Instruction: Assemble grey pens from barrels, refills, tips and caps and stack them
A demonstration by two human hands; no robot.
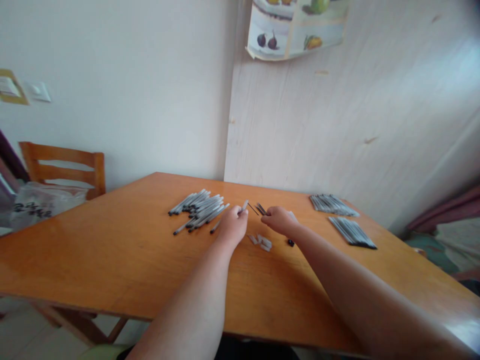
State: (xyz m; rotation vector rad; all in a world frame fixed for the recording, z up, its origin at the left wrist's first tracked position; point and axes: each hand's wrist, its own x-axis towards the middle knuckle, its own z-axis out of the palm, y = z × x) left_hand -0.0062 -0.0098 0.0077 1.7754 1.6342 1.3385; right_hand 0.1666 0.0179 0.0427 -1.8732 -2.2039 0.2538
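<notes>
My left hand (233, 225) is closed around a grey pen barrel (244, 206) whose end sticks out toward the right. Facing it, my right hand (279, 220) is pinched on a few thin dark refills (261, 208), one of them pointing at the barrel's tip. Both hands hover just above the orange wooden table (112, 250). A pile of several grey pen barrels (200, 207) lies just left of my left hand. A few small grey caps (262, 242) and one small black piece (290, 243) lie on the table between my wrists.
Two flat bundles of thin grey-black refills (332, 204) (352, 232) lie at the table's right side. A wooden chair (63, 167) stands at the far left with a plastic bag (41, 202) in front of it. The walls stand close behind the table.
</notes>
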